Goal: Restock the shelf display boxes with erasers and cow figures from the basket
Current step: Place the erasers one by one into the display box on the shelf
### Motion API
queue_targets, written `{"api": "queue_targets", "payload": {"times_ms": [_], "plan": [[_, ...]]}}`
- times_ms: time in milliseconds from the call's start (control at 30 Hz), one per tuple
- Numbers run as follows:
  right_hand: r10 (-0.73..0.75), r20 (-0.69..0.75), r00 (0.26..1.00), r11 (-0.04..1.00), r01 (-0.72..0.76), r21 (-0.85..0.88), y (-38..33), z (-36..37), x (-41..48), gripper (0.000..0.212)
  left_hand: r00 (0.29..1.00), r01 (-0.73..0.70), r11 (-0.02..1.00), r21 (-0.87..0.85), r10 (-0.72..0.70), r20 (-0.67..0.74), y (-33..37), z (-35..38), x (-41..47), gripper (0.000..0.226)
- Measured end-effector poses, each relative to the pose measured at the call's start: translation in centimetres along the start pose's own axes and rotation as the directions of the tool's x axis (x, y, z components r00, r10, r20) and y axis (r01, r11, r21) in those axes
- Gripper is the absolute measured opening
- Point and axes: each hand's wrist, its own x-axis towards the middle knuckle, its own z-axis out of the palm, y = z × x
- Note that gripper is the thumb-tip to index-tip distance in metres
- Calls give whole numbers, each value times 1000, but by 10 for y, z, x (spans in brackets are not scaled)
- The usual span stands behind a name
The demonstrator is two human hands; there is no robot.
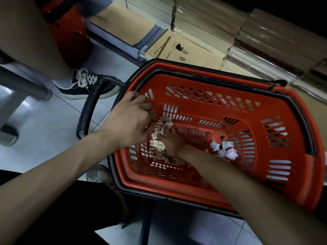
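Pale tiled floor [53, 138] under the basket and all round it. Red plastic basket [299, 174] with slotted walls and a black rim, filling the middle and right of the view. Long black handle [88, 110] folded out flat from its left end. Beyond the basket's far rim, brown cardboard boxes [191, 50] with printed characters, and film-wrapped bundles [265, 32] stacked behind and to the right of those. Off the basket's far-left corner, another person's bare leg [35, 32], ending in a dark laced shoe [85, 85] just beside the handle, with a second red basket [70, 32] behind that leg. Against the basket's near-left corner, the wearer's dark trouser leg and pale shoe [99, 174].

Both bare forearms reaching in over the basket's near rim. Over the basket's left end, the left hand [131, 121], back upward, fingers bent down toward the heap below and blurred. Cannot tell whether its grip is grasping anything or released. Lower, down at the basket's bottom, the right hand [173, 144], fingers buried in the same heap. Grip likewise impossible to tell.

At the left end of the basket's bottom, the erasers [156, 145]: small wrapped blocks in pale and reddish paper, heaped under and between the two hands. Toward the basket's right end, just beside the right wrist, the cow figures [224, 148]: a small white and pink cluster, apart from the erasers.
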Motion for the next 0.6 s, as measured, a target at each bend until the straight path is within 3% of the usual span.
{"api": "queue_targets", "payload": {"times_ms": [167, 333, 433, 600], "plan": [[128, -8, 992, 991, -127, 44, 5, 6, -4, 79, 999, -15, 1000, 20, 16, -29, 1, 1, 2, 37], [249, 2, 968, 950, -245, 196, 18, -14, -21, 104, 999, -41, 999, 27, 42, -32, 3, 1, 5, 39], [227, 36, 973, 943, -229, 243, 23, -32, -28, 76, 997, -67, 998, 22, 68, -29, 2, 2, 6, 38], [273, -27, 962, 925, -255, 281, 29, -61, -49, 46, 997, -76, 997, -2, 76, -19, 3, -1, 7, 40]]}}
